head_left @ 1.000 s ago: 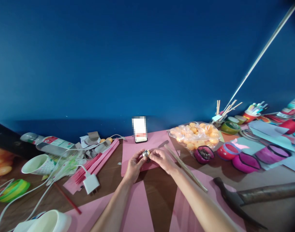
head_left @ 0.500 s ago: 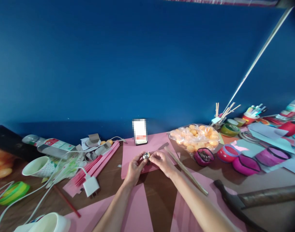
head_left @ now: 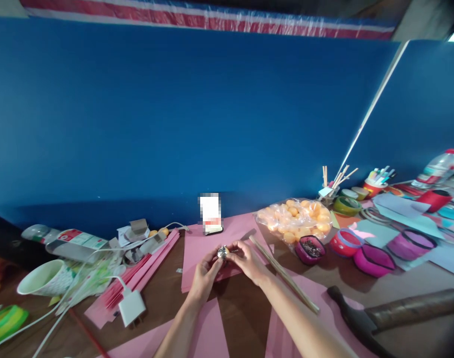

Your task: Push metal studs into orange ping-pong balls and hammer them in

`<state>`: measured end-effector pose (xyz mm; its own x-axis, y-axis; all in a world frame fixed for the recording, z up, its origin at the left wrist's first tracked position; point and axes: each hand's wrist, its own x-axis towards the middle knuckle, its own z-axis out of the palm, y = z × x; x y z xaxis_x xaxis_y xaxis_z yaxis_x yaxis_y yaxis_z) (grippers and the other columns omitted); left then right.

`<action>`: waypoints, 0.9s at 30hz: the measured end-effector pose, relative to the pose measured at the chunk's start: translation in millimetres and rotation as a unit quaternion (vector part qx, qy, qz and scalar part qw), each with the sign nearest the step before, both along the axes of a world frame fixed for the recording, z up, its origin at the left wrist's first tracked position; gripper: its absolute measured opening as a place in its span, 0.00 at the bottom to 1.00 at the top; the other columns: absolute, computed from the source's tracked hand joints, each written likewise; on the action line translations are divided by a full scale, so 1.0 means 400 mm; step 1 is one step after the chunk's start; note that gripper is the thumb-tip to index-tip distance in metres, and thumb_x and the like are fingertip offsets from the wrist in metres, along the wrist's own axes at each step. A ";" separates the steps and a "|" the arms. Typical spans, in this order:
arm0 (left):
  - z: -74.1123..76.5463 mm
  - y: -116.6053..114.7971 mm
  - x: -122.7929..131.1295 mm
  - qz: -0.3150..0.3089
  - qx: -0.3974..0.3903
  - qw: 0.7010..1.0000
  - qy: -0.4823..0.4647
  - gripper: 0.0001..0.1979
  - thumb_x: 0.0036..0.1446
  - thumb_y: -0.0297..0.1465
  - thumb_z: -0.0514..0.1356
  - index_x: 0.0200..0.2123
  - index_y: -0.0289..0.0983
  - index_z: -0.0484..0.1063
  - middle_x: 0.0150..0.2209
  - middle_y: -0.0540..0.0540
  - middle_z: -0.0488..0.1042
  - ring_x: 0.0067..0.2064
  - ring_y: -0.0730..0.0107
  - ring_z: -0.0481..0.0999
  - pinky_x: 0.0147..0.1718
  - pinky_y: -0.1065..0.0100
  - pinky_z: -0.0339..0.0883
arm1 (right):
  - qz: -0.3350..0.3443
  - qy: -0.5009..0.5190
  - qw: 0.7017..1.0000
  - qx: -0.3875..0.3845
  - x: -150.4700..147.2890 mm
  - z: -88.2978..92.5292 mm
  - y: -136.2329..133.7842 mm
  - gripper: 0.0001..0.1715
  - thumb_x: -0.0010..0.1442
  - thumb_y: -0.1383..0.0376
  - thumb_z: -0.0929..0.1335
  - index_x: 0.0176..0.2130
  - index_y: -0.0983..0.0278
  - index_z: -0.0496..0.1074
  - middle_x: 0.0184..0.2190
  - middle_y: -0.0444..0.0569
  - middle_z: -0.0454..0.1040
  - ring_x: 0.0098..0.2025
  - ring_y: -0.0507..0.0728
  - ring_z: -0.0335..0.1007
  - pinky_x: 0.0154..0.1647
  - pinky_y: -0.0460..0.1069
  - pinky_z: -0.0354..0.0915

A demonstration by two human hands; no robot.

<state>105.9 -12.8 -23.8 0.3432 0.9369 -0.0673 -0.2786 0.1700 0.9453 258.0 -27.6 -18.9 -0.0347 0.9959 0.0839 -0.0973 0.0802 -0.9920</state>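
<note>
My left hand (head_left: 205,274) and my right hand (head_left: 248,261) meet above a pink paper sheet (head_left: 197,246), fingers pinched together. Between the fingertips sits a small round ball (head_left: 223,252), orange underneath and covered with shiny silver bits. Both hands grip it, the left from below and the right from the side. Behind them a phone (head_left: 211,214) leans upright against the blue wall.
A bag of orange balls (head_left: 297,220) lies right of the phone, with pink and red bowls (head_left: 372,247) beyond. Thin wooden sticks (head_left: 284,273) and a hammer (head_left: 379,313) lie at the right. White charger (head_left: 129,308), cup (head_left: 44,278) and pink strips (head_left: 137,273) crowd the left.
The camera has tilted up, so the table and hands sit lower in view and a striped band shows on top. The hands stay pinched on the small ball.
</note>
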 end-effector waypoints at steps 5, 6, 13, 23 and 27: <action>-0.011 0.001 0.000 0.008 0.005 1.000 -0.009 0.28 0.46 0.35 0.63 0.52 0.36 0.65 0.47 0.40 0.73 0.49 0.57 0.71 0.49 0.58 0.63 | 0.011 -0.009 1.000 0.015 -0.002 0.011 -0.008 0.16 0.52 0.54 0.68 0.37 0.61 0.67 0.32 0.47 0.74 0.35 0.56 0.72 0.36 0.50 0.68; -0.013 0.002 0.000 0.011 0.004 1.000 -0.009 0.28 0.46 0.35 0.63 0.52 0.36 0.65 0.47 0.40 0.73 0.49 0.57 0.71 0.49 0.58 0.63 | 0.008 -0.019 0.999 0.024 -0.003 0.014 -0.010 0.15 0.53 0.55 0.67 0.37 0.62 0.68 0.33 0.47 0.74 0.35 0.56 0.72 0.36 0.50 0.68; -0.005 -0.002 -0.002 0.038 -0.003 0.999 -0.017 0.25 0.46 0.36 0.63 0.49 0.36 0.68 0.47 0.40 0.73 0.49 0.57 0.71 0.48 0.60 0.64 | 0.009 -0.075 0.995 0.065 -0.013 0.025 -0.019 0.14 0.54 0.58 0.67 0.40 0.61 0.67 0.35 0.48 0.73 0.35 0.56 0.71 0.34 0.49 0.67; 0.005 -0.007 -0.002 0.005 -0.003 0.999 -0.052 0.26 0.48 0.34 0.63 0.51 0.38 0.63 0.50 0.39 0.70 0.50 0.56 0.70 0.48 0.59 0.64 | -0.025 -0.168 0.978 0.124 -0.010 0.022 -0.017 0.17 0.55 0.63 0.67 0.46 0.60 0.66 0.42 0.50 0.70 0.40 0.57 0.68 0.38 0.50 0.66; -0.002 -0.002 -0.003 0.025 -0.020 0.998 -0.057 0.29 0.47 0.35 0.63 0.54 0.39 0.61 0.50 0.39 0.70 0.50 0.57 0.70 0.48 0.58 0.63 | -0.035 -0.193 0.967 0.159 -0.014 0.024 -0.018 0.19 0.54 0.65 0.67 0.47 0.59 0.65 0.43 0.50 0.69 0.40 0.57 0.68 0.37 0.50 0.66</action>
<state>104.5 -13.6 -24.4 0.3035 0.9504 -0.0681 -0.3921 0.1897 0.9001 252.3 -34.7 -9.3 -0.0576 0.9226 0.3813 0.2932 0.3808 -0.8770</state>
